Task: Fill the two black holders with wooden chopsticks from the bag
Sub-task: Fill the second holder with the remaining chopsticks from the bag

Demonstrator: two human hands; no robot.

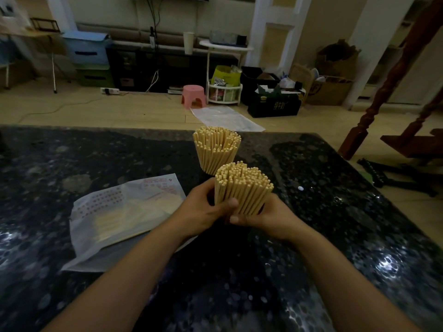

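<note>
Both hands, left (203, 209) and right (266, 215), grip the near bundle of pale wooden chopsticks (242, 185); its black holder is hidden. Second full bundle (215, 148) stands just behind, crinkled white plastic bag (119, 212) flat left on the glossy dark speckled worktop (335, 212).

Between my left hand (203, 209) and right hand (268, 214) stands the near bundle (242, 185); just behind it the far bundle (215, 147); the bag (119, 214) lies left, all on the table (335, 212).
</note>
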